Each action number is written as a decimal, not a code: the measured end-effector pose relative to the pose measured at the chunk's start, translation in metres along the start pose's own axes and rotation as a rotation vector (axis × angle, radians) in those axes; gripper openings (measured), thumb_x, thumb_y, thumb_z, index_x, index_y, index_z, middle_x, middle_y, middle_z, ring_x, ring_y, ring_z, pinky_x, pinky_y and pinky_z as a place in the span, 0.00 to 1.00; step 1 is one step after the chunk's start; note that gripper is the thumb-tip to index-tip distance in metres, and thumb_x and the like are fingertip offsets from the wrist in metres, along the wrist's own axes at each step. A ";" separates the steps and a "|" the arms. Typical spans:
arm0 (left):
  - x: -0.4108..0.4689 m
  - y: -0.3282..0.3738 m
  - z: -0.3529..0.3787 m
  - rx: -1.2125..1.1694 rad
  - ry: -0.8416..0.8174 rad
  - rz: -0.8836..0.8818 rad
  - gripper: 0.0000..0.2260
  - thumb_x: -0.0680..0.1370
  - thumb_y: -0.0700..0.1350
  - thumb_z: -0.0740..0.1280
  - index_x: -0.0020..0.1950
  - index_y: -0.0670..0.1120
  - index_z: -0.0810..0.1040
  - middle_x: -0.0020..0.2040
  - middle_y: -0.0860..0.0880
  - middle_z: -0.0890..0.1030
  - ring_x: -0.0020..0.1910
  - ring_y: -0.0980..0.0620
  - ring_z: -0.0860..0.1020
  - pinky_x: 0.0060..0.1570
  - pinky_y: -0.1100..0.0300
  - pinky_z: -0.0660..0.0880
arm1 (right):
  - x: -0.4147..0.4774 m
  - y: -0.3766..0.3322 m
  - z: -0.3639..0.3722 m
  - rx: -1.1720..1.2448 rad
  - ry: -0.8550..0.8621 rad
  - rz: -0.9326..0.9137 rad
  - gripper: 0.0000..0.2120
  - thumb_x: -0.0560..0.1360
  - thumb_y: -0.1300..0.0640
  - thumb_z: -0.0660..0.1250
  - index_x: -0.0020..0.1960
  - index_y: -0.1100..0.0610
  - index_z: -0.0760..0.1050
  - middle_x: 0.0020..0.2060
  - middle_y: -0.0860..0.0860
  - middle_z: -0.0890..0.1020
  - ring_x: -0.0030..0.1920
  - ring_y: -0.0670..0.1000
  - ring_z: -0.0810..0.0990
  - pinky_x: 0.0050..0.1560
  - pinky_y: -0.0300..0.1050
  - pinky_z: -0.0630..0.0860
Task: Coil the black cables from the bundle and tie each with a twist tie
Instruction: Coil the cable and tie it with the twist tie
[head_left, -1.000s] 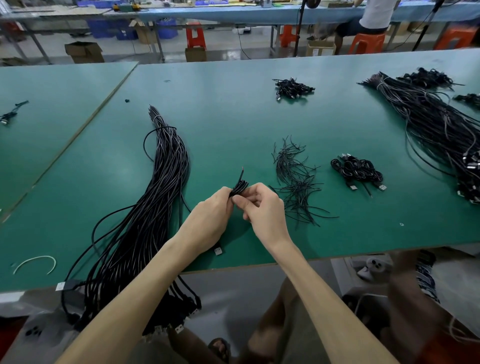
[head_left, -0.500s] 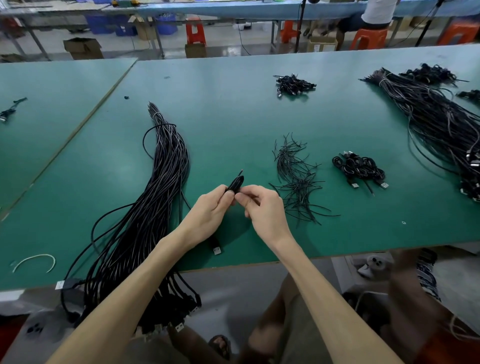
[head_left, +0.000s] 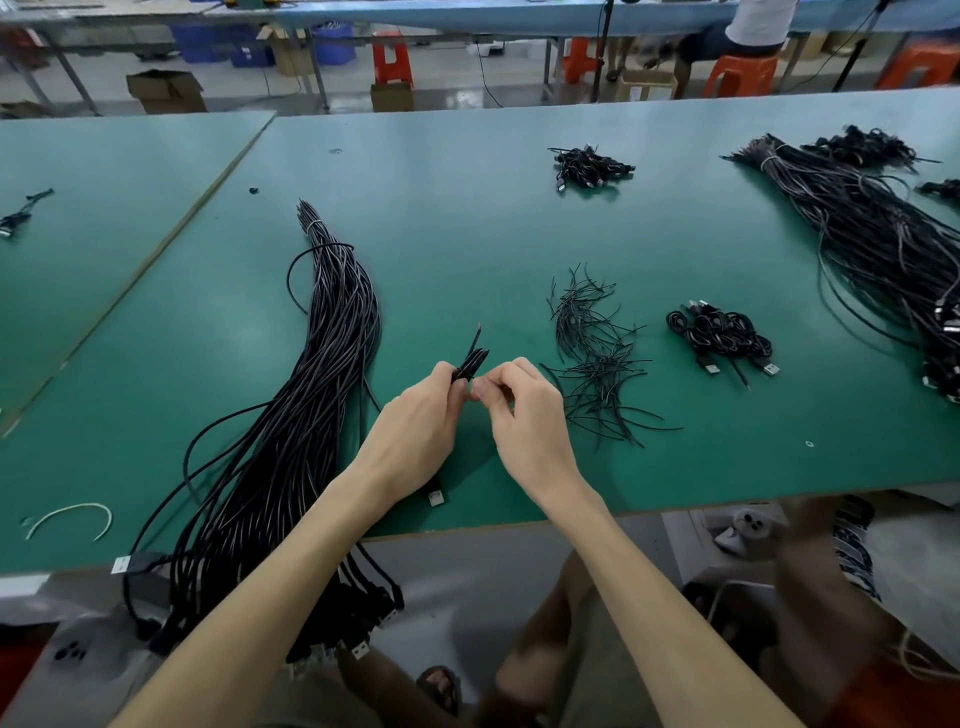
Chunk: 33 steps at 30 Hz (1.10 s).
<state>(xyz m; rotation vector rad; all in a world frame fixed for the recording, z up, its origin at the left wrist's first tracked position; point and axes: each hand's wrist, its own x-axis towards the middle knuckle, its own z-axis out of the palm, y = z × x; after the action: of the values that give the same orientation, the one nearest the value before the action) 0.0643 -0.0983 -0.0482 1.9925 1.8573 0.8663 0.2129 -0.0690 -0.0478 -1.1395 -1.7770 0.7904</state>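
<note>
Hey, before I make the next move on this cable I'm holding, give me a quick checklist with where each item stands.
1. Coiled cable gripped in left hand: ok.
2. Coil tied off: cannot tell; the right hand hides that spot.
3. Spare twist ties close beside the right hand: ok.
4. Finished coils lying apart from the ties: ok.
5. Cable bundle left of the hands, banded at its far end: ok.

The tabletop (head_left: 467, 218) was plain green. The coiled cable (head_left: 471, 361) in the left grip (head_left: 415, 431) was black with a red tip. The cable bundle (head_left: 322, 374) to its left and the twist ties (head_left: 592, 358) right of the right grip (head_left: 530, 421) were black.
</note>
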 end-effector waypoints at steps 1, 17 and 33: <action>0.000 0.000 0.000 0.013 0.000 -0.002 0.14 0.86 0.54 0.50 0.46 0.50 0.65 0.35 0.51 0.75 0.32 0.48 0.73 0.32 0.50 0.65 | 0.000 0.000 0.000 0.010 -0.004 -0.001 0.09 0.82 0.60 0.67 0.43 0.55 0.79 0.42 0.47 0.77 0.45 0.40 0.76 0.46 0.28 0.69; 0.004 -0.003 -0.002 -0.117 -0.022 -0.044 0.16 0.87 0.50 0.53 0.45 0.43 0.69 0.31 0.54 0.72 0.27 0.55 0.67 0.30 0.58 0.62 | -0.001 -0.004 -0.006 0.089 0.086 -0.003 0.07 0.82 0.55 0.69 0.46 0.55 0.80 0.48 0.47 0.80 0.50 0.44 0.78 0.48 0.28 0.70; 0.008 -0.001 -0.009 -0.448 -0.170 -0.047 0.15 0.82 0.52 0.56 0.40 0.47 0.70 0.31 0.57 0.69 0.30 0.56 0.65 0.33 0.59 0.64 | 0.002 -0.002 -0.012 0.484 -0.104 0.234 0.09 0.81 0.59 0.67 0.42 0.59 0.72 0.56 0.69 0.82 0.59 0.71 0.78 0.64 0.69 0.73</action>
<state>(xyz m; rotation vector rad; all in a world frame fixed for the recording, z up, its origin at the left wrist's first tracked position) 0.0581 -0.0916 -0.0404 1.6803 1.4557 0.9654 0.2224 -0.0672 -0.0399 -0.9964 -1.4325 1.3558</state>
